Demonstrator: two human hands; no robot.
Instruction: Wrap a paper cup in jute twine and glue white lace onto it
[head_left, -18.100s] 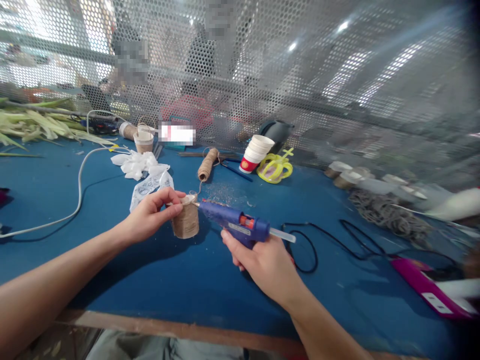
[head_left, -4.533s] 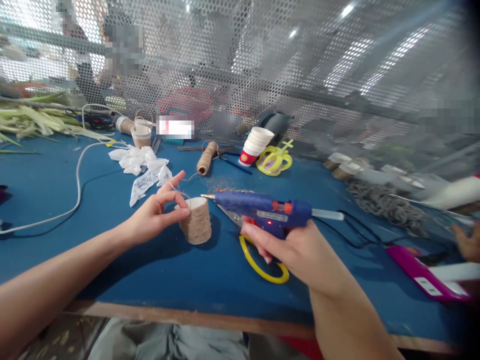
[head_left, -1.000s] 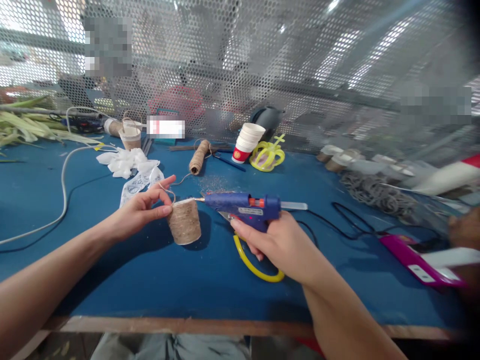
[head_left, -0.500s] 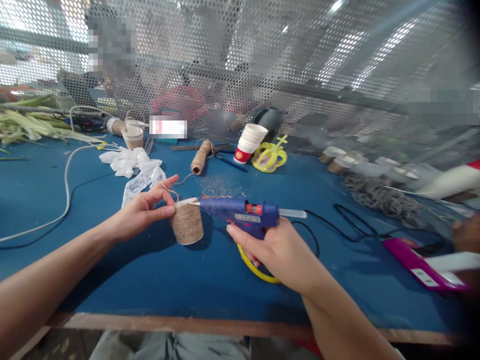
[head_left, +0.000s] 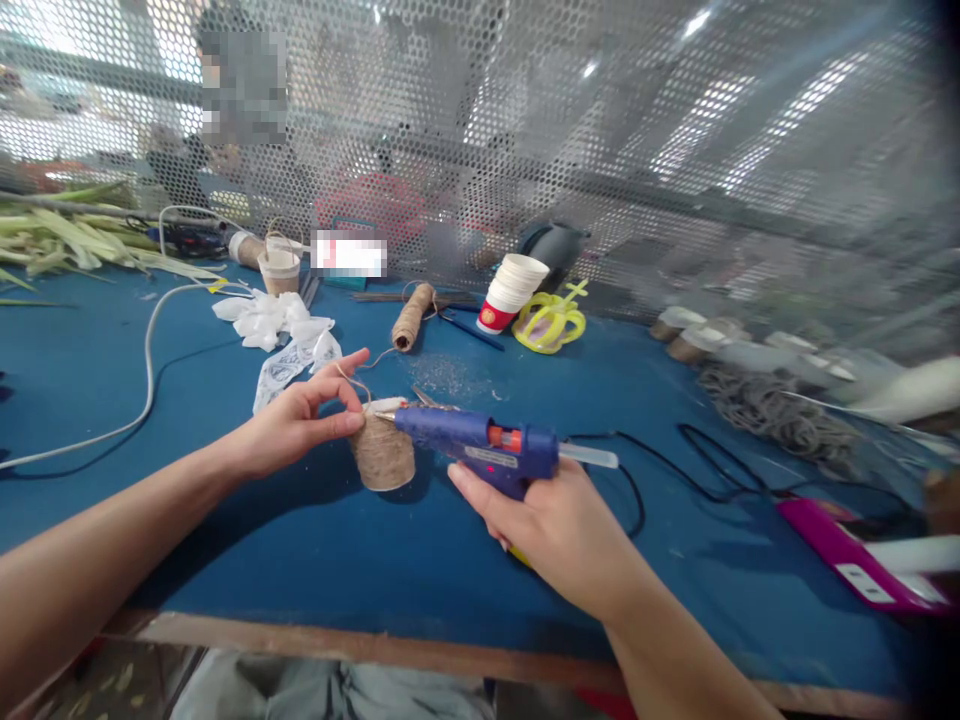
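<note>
left forearm (head_left: pixel 112 560): bare | right forearm (head_left: pixel 675 655): bare | lap: grey trousers (head_left: pixel 300 690)

We have 2 things in hand. The cup (head_left: pixel 384 455) is small and wound all round in brown jute twine, with a white edge showing at its top. It rests on the blue table (head_left: pixel 360 570), leaning a little, and our left hand (head_left: pixel 300 425) pinches it at that edge between thumb and forefinger. 1 loose twine strand (head_left: pixel 352 378) loops up from the top, over the forefinger. The glue gun (head_left: pixel 480 447) is blue, with an orange slider and a lit red lamp. It lies nearly level in our right hand (head_left: pixel 544 520). Its metal nozzle (head_left: pixel 384 414) touches the cup's top edge, and a clear glue stick (head_left: pixel 592 457) pokes from its back.
</note>
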